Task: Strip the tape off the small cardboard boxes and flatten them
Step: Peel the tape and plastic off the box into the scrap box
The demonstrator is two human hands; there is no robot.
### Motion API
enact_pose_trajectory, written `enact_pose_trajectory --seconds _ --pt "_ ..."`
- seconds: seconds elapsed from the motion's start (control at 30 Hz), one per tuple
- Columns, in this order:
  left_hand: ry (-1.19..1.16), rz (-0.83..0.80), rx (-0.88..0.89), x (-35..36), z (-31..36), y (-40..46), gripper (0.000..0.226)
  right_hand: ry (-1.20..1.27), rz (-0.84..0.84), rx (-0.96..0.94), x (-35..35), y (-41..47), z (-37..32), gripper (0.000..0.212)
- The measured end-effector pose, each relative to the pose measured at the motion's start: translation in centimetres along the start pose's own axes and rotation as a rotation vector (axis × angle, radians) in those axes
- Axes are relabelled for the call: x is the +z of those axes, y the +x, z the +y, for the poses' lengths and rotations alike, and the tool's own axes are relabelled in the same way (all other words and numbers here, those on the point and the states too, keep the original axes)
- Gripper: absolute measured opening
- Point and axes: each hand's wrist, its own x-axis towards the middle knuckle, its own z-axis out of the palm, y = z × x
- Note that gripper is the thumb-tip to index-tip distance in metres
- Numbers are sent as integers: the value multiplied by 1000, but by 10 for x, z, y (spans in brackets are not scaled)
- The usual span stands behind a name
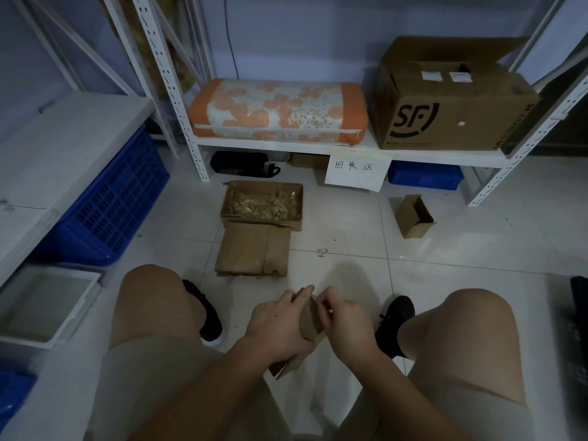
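A small brown cardboard box [309, 323] sits between my knees, held up off the floor. My left hand [276, 323] grips its left side, fingers curled over the top edge. My right hand [345, 323] pinches at the box's upper right edge; whether tape is between the fingers is hidden. On the floor ahead lies a stack of flattened cardboard [253, 251]. Behind it stands a shallow open box [261, 202] filled with crumpled tape strips. Another small open box [413, 216] lies on its side to the right.
White metal shelving [350, 148] holds an orange flowered cushion [276, 111] and a large SF carton [451, 103]; a paper sign [356, 170] hangs from it. A blue crate [105, 202] and a white tray [44, 307] sit at the left under a shelf.
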Motion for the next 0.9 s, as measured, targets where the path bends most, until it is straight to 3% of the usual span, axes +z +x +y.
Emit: enact_pose_trajectory --seconds 0.1,0.27,0.57,0.77,0.9 --pt "73 -42 -33 5 4 1 112 -76 -77 15 0 2 -4 15" --pt "93 -59 -46 3 4 0 112 133 10 142 -2 4 0 19" --pt "77 -58 -49 2 0 1 111 260 88 154 1 7 -4 15" --pt "-127 6 -24 2 -14 0 105 505 97 261 -6 16 -5 26" --pt "-271 80 -19 -2 -17 -2 101 652 63 284 -9 23 -4 21"
